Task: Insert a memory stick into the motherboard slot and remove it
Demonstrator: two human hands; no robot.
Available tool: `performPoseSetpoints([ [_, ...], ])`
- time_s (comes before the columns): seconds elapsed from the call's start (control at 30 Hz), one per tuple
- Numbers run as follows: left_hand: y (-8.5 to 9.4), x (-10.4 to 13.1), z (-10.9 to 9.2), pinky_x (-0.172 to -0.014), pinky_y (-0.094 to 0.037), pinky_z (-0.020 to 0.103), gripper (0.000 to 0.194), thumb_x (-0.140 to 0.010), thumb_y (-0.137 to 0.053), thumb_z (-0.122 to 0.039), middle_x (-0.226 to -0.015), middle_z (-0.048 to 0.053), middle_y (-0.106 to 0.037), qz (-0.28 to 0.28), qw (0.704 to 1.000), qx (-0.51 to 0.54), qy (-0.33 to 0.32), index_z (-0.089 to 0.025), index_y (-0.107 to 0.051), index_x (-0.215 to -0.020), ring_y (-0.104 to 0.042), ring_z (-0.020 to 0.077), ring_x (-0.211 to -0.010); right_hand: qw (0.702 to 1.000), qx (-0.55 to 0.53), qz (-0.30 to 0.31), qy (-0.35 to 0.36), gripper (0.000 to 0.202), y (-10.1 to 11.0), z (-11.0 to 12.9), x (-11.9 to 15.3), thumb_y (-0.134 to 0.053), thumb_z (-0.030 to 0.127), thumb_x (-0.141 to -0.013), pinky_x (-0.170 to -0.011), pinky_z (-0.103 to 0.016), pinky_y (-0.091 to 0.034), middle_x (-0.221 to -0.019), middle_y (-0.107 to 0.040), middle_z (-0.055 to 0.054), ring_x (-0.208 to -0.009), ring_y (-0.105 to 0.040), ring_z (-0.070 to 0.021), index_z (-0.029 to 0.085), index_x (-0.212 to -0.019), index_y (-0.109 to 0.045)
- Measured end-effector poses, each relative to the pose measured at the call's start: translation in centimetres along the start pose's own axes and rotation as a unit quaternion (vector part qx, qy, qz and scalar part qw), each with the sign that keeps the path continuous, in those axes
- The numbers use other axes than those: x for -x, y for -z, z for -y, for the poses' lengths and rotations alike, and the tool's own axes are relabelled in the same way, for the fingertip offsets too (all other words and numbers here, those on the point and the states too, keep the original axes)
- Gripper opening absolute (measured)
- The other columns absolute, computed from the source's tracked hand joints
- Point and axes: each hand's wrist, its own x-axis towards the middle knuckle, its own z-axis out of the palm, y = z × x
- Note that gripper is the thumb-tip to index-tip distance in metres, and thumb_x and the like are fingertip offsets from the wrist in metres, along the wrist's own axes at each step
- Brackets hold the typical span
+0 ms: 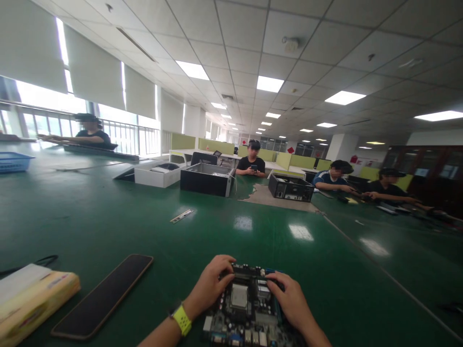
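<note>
Green board with small parts: The flat computer board (248, 315) is being rested on the shiny green table (162, 241), at the near side, between the two hands.
Square silver chip: The chip (239, 296) is being held in its place on the board, and no fan is being seen on top of it.
Shiny silver block: The block (263, 290) is being carried by the board, right of the chip. Whether parts are being put on or taken off cannot be told.
Left hand: The far left edge is being touched by the left hand (213, 284), its thumb and pointing finger a bit apart. Whether the board is being pinched cannot be told.
Right hand: The far right part is being touched by the right hand (291, 294), its fingers bent. Whether they are being squeezed shut on anything cannot be told.
Open computer boxes: The big dark metal box (204, 183) and the smaller black box (291, 190) are being left open on the far side, and the board is being worked on outside them.
</note>
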Motion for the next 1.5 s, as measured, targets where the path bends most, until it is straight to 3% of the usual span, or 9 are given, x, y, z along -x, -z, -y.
performPoseSetpoints([
  [0.07,0.0,-0.5,0.5,-0.104,-0.032,0.042,0.007,-0.079,-0.056,-0.021,-0.113,0.007,-0.064,0.012,1.000,-0.002,0.007,-0.020,-0.059,-0.072,-0.046,0.0261,-0.121,1.000,0.000,0.002,0.014,0.031,0.2,-0.1,-0.3,-0.052,0.043,-0.082,-0.096,-0.038,-0.040,-0.103,-0.070,-0.007,-0.105,-0.059,-0.0252,0.022,-0.092,-0.073],
  [0.13,0.0,-0.9,0.9,-0.107,-0.027,0.044,0.009,-0.080,-0.056,-0.022,-0.108,0.006,-0.066,0.026,1.000,-0.006,0.010,-0.020,-0.059,-0.072,-0.046,0.0264,-0.122,1.000,0.005,0.003,0.030,0.032,0.3,-0.3,-0.7,-0.052,0.044,-0.082,-0.094,-0.036,-0.042,-0.103,-0.069,-0.007,-0.101,-0.060,-0.0240,0.022,-0.089,-0.074],
  [0.23,-0.1,-1.1,0.9,-0.101,-0.036,0.038,0.012,-0.083,-0.052,-0.025,-0.101,0.005,-0.066,0.037,0.999,-0.006,0.002,-0.019,-0.058,-0.075,-0.057,0.0217,-0.104,0.999,0.030,0.000,0.031,0.032,0.3,-0.6,-1.2,-0.053,0.046,-0.082,-0.096,-0.037,-0.040,-0.110,-0.067,-0.007,-0.106,-0.057,-0.0238,0.023,-0.088,-0.074],
  [0.4,-0.1,-0.8,0.5,-0.082,-0.045,0.028,0.015,-0.085,-0.049,-0.029,-0.091,0.004,-0.066,0.032,0.999,-0.024,0.015,-0.019,-0.059,-0.080,-0.059,0.0185,-0.086,0.998,0.050,0.005,0.029,0.034,0.3,-0.3,-1.3,-0.050,0.049,-0.083,-0.089,-0.034,-0.042,-0.102,-0.070,-0.005,-0.099,-0.059,-0.0231,0.024,-0.089,-0.074],
  [0.67,0.0,-0.3,-0.1,-0.088,-0.044,0.029,0.013,-0.086,-0.047,-0.025,-0.100,0.007,-0.062,0.030,0.999,-0.025,-0.019,-0.020,-0.058,-0.081,-0.056,0.0188,-0.096,0.995,0.089,0.022,0.027,0.033,1.0,0.3,-0.6,-0.048,0.049,-0.085,-0.077,-0.033,-0.042,-0.089,-0.073,-0.001,-0.083,-0.060,-0.0222,0.028,-0.087,-0.074],
  [0.9,-0.6,-0.4,0.4,-0.090,-0.042,0.032,0.012,-0.084,-0.051,-0.025,-0.105,0.007,-0.061,-0.016,0.998,-0.062,-0.007,-0.020,-0.061,-0.079,-0.055,0.0199,-0.099,0.996,0.079,0.004,0.030,0.033,0.6,-0.3,-1.0,-0.049,0.048,-0.083,-0.079,-0.033,-0.044,-0.088,-0.072,-0.004,-0.086,-0.059,-0.0228,0.024,-0.084,-0.072],
  [1.1,-0.6,-0.5,1.3,-0.092,-0.040,0.037,0.011,-0.081,-0.054,-0.023,-0.107,0.006,-0.058,-0.064,0.992,-0.111,0.013,-0.021,-0.064,-0.077,-0.052,0.0221,-0.102,0.996,0.059,-0.001,0.065,0.031,-0.1,-0.8,-1.4,-0.044,0.038,-0.086,-0.092,-0.035,-0.041,-0.105,-0.068,-0.006,-0.102,-0.056,-0.0229,0.021,-0.093,-0.069],
  [1.3,-0.5,-0.7,1.7,-0.092,-0.041,0.035,0.011,-0.082,-0.052,-0.022,-0.106,0.007,-0.058,-0.081,0.991,-0.103,0.021,-0.020,-0.062,-0.078,-0.053,0.0216,-0.102,0.998,0.037,0.014,0.046,0.030,0.5,0.8,-1.3,-0.045,0.037,-0.085,-0.087,-0.032,-0.043,-0.099,-0.069,-0.006,-0.095,-0.060,-0.0223,0.020,-0.095,-0.068],
  [1.5,0.2,-0.5,2.6,-0.082,-0.045,0.032,0.010,-0.076,-0.051,-0.018,-0.088,0.005,-0.063,-0.087,0.990,-0.085,0.064,-0.017,-0.060,-0.080,-0.058,0.0194,-0.086,0.996,0.061,0.044,0.040,0.030,-1.1,1.5,-2.3,-0.043,0.032,-0.086,-0.089,-0.032,-0.040,-0.102,-0.069,-0.005,-0.097,-0.059,-0.0215,0.020,-0.098,-0.068],
])
